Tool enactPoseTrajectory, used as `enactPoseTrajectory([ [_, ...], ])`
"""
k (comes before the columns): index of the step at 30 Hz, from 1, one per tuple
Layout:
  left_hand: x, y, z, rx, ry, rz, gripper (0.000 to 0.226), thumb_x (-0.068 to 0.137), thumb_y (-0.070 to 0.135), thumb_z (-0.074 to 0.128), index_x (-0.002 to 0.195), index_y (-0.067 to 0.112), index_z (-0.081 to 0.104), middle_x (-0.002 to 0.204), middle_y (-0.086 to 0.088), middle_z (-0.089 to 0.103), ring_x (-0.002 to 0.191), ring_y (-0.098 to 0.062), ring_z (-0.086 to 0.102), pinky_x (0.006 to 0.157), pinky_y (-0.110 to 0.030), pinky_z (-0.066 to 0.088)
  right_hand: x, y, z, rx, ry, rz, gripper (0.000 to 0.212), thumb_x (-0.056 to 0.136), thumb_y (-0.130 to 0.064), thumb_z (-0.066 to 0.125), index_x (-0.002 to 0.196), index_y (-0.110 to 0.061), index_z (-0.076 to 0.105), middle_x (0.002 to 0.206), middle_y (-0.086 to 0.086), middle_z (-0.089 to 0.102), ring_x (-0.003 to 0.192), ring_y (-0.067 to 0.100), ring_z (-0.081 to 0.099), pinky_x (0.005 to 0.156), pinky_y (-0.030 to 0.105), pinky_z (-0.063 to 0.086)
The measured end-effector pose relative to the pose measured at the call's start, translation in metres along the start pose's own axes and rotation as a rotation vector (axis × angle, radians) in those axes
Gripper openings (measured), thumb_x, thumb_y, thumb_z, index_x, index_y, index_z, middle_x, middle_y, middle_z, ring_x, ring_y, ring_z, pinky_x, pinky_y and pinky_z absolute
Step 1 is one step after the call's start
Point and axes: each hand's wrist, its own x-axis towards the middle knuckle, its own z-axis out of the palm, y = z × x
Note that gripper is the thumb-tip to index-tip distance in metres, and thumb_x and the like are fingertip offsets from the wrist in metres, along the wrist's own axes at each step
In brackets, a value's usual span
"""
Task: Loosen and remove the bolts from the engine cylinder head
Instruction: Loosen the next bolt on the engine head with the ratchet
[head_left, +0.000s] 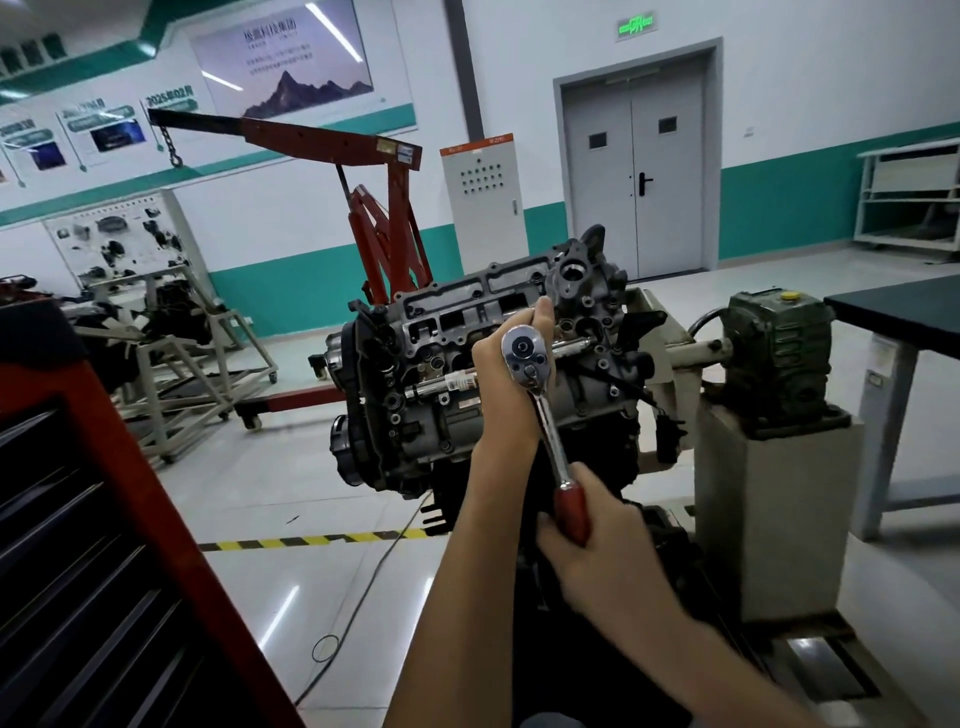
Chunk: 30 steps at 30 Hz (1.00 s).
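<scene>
Cylinder head (457, 317) axis left-right (face toward camera); left hand (498, 387) clasps ratchet (523, 353), right hand (597, 551) grips handle (571, 512)

There is one grey metal engine (457, 293), one chrome ratchet wrench with a red handle (548, 431), and two bare hands, left hand (506, 384) and right hand (602, 551). Far left stands one red steel hoist (387, 208), far right one green gearbox (779, 353), near left one red tool chest (130, 467).

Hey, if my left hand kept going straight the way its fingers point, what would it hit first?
Your left hand would meet the cylinder head almost at once; its raised fingertip looks very close to it, though depth is unclear.
</scene>
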Motion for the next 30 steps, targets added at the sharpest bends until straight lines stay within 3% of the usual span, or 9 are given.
enactPoseTrajectory([
  [3,0.001,-0.002,-0.003,0.060,-0.042,0.045,0.049,0.098,0.011,0.052,0.053,0.015,0.032,0.047,0.012,0.026,0.044,-0.004,0.021,0.046,-0.016,0.022,-0.001,0.000,0.005,0.022,-0.017,-0.009,0.017,0.080,-0.005,0.060,0.079,-0.018,0.049,0.050,0.001,0.044,0.038,0.006,0.042,0.040,0.019,0.039],
  [6,0.005,-0.001,-0.015,0.084,-0.164,0.023,0.051,0.097,0.013,0.054,0.051,0.018,0.032,0.045,0.013,0.029,0.044,-0.004,0.024,0.046,-0.018,0.022,0.022,-0.003,-0.055,-0.315,-0.151,-0.165,0.020,0.077,-0.001,0.063,0.080,-0.018,0.053,0.051,0.001,0.048,0.041,0.010,0.045,0.041,0.013,0.035],
  [9,0.014,0.004,-0.021,0.157,-0.268,0.036,0.051,0.096,0.014,0.056,0.050,0.017,0.035,0.045,0.012,0.031,0.045,-0.005,0.027,0.047,-0.022,0.024,0.064,-0.024,-0.122,-0.664,-0.350,-0.294,0.030,0.080,-0.003,0.062,0.076,-0.029,0.049,0.058,-0.004,0.054,0.044,0.007,0.052,0.047,0.016,0.045],
  [12,0.015,0.006,-0.018,0.175,-0.256,0.028,0.054,0.096,0.017,0.056,0.049,0.022,0.030,0.044,0.011,0.028,0.046,-0.007,0.025,0.049,-0.023,0.023,0.087,-0.036,-0.145,-0.882,-0.288,-0.407,0.015,0.079,-0.007,0.062,0.081,-0.020,0.055,0.053,-0.009,0.051,0.046,0.004,0.054,0.053,0.016,0.048],
  [14,0.009,0.004,-0.014,0.101,-0.188,0.006,0.053,0.097,0.016,0.054,0.050,0.022,0.032,0.044,0.012,0.029,0.045,-0.006,0.025,0.048,-0.019,0.025,0.073,-0.027,-0.133,-0.805,-0.269,-0.328,0.023,0.079,-0.006,0.063,0.078,-0.025,0.050,0.056,-0.006,0.053,0.045,0.006,0.053,0.048,0.018,0.047],
  [19,0.002,0.005,-0.002,-0.006,-0.085,-0.016,0.050,0.097,0.012,0.053,0.053,0.018,0.030,0.049,0.009,0.026,0.048,-0.006,0.021,0.049,-0.019,0.023,0.004,-0.004,-0.025,-0.165,0.019,-0.026,0.019,0.079,-0.006,0.063,0.080,-0.017,0.048,0.053,-0.001,0.044,0.040,0.009,0.042,0.040,0.011,0.032],
  [23,0.003,0.004,-0.006,0.070,-0.090,0.022,0.049,0.098,0.014,0.053,0.055,0.007,0.030,0.052,0.001,0.023,0.048,-0.008,0.019,0.048,-0.020,0.021,-0.003,-0.007,0.014,0.052,-0.004,0.008,0.015,0.081,-0.005,0.058,0.079,-0.016,0.048,0.054,0.001,0.045,0.039,0.010,0.040,0.041,0.023,0.039],
  [26,0.004,0.000,-0.018,0.045,-0.150,0.006,0.049,0.097,0.014,0.053,0.054,0.006,0.032,0.049,0.009,0.025,0.045,-0.005,0.020,0.046,-0.017,0.020,0.013,-0.005,-0.033,-0.251,-0.111,-0.085,0.015,0.080,-0.006,0.059,0.084,-0.015,0.049,0.058,0.005,0.046,0.042,0.014,0.040,0.042,0.017,0.035],
  [30,0.009,0.003,-0.025,0.111,-0.245,0.032,0.050,0.097,0.013,0.054,0.051,0.013,0.035,0.046,0.012,0.030,0.046,-0.004,0.025,0.047,-0.020,0.022,0.063,-0.025,-0.120,-0.739,-0.319,-0.286,0.016,0.081,-0.008,0.062,0.085,-0.019,0.051,0.060,-0.003,0.056,0.045,0.007,0.053,0.049,0.024,0.051],
])
